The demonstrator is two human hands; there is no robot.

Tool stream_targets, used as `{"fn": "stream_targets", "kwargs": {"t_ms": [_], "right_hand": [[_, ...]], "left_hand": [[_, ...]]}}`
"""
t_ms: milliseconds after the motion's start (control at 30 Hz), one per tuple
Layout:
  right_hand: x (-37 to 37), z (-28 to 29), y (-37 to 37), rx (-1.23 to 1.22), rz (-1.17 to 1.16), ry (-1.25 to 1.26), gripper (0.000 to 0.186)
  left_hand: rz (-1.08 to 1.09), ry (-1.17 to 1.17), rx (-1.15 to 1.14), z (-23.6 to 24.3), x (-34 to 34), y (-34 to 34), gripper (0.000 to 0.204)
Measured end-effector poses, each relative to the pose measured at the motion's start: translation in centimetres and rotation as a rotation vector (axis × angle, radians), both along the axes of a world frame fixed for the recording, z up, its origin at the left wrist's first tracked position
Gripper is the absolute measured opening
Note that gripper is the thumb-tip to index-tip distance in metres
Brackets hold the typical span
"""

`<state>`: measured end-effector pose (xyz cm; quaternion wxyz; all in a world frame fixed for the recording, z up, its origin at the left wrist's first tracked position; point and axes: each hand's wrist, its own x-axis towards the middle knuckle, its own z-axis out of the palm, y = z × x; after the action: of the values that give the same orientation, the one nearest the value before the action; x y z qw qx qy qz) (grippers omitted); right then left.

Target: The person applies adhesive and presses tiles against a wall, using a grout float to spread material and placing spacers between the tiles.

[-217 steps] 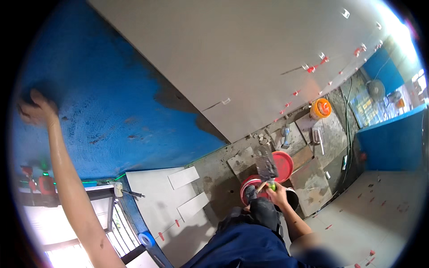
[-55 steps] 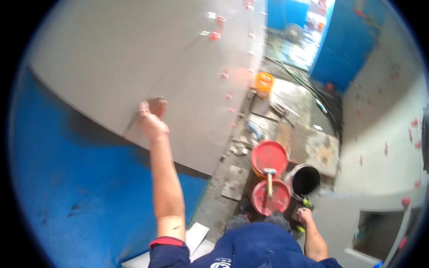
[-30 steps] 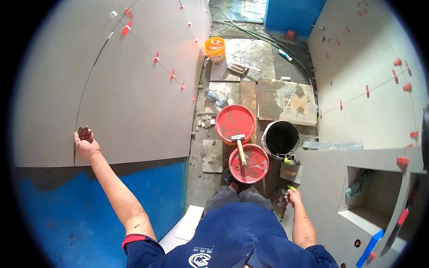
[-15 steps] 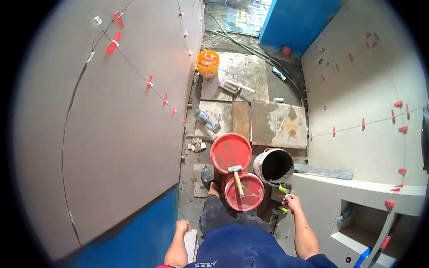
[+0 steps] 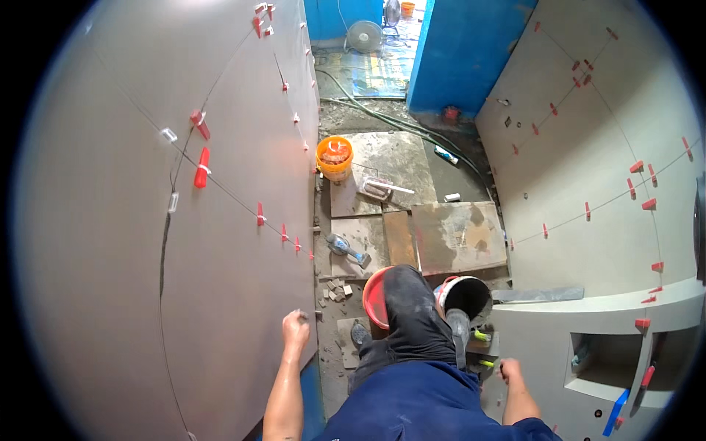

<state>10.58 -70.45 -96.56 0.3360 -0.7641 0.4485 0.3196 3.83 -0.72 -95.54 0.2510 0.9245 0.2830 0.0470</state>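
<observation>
Ahead, between balled left grip (image 5: 296,328) and right grip (image 5: 509,370) (its hold: cannot tell), footing is best kept clear of the open white bucket (image 5: 473,291).

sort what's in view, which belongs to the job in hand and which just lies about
Likely part of the wall work:
large flat grey wall tiles near the left hand
small red plastic wedges
lime-green handles near the right hand

Probably just lying about:
round grey caged fan
small pale blocky scraps
short white cylinder
</observation>
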Motion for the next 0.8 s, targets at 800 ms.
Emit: {"fn": "stream_targets", "kwargs": {"t_ms": [800], "right_hand": [[75.8,-21.7,58.6,0.147,1.409,-0.14,0.042]], "left_hand": [[0.082,0.106,0.811,28.1,44.5,15.1,0.018]]}}
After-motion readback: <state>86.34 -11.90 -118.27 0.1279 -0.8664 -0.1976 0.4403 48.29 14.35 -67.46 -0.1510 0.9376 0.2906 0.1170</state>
